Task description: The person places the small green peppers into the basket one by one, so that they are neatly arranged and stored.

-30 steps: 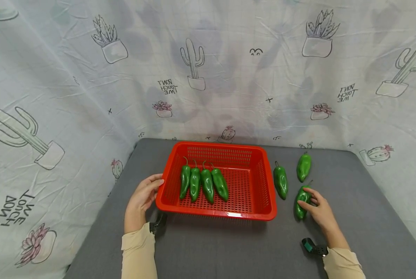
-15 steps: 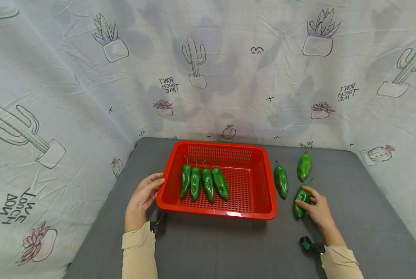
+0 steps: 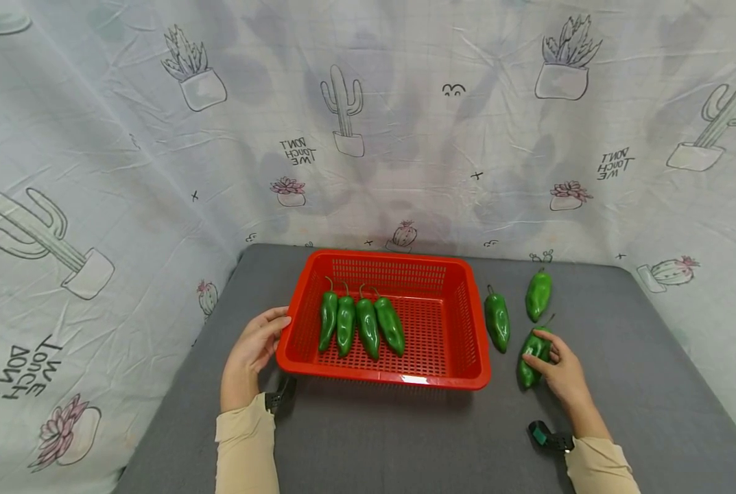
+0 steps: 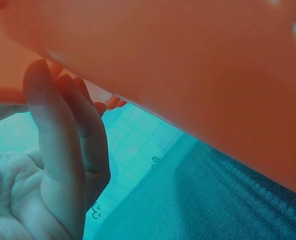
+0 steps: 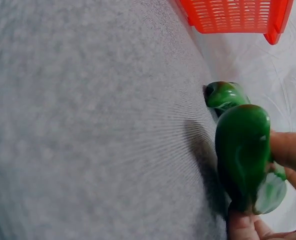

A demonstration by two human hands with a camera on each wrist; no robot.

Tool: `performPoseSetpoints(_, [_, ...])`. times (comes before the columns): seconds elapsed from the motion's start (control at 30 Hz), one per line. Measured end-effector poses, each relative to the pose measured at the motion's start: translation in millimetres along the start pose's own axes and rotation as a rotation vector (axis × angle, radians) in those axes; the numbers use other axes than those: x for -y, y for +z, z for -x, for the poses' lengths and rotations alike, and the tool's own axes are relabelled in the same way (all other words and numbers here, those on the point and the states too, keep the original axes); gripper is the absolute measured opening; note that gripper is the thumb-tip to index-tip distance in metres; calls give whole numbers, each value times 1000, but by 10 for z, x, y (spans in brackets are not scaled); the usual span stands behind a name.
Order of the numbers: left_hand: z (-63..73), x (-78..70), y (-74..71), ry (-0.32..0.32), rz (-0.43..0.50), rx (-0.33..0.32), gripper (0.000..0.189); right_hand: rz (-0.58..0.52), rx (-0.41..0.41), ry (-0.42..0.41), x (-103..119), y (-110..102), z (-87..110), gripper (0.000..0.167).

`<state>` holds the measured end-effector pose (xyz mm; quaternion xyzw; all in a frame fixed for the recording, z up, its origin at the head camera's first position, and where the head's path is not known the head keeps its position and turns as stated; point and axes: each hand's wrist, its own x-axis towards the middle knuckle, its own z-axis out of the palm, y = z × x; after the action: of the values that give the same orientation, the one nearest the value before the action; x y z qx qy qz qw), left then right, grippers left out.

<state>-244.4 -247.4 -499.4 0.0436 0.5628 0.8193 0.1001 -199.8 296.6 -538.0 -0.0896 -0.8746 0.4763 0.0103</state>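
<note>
Green and glossy, a pepper (image 3: pixel 533 348) sits pinched in the fingers (image 3: pixel 550 339) of the right hand (image 3: pixel 564 370), over the desk (image 3: pixel 380 439) right of the red basket (image 3: pixel 343 370). The left hand (image 3: pixel 258 344) grips the basket's left rim, fingers curled beneath; both forearms reach forward, the right slanting inward.

1. A red basket (image 3: pixel 380 378) sits upright, its left rim gripped by the left hand (image 3: pixel 258 343).
2. Four glossy green peppers (image 3: pixel 368 331) lie side by side in its left part, stems far.
3. The right hand (image 3: pixel 561 368) pinches another green pepper (image 5: pixel 243 150), stem far.
4. Two loose peppers (image 3: pixel 497 324) lie nearby, right of the basket.
</note>
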Motion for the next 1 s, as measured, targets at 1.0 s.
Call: performPoseSetpoints(1.0, [38, -28, 34, 2, -39, -21, 16, -166, -111, -200, 475, -109, 18, 58])
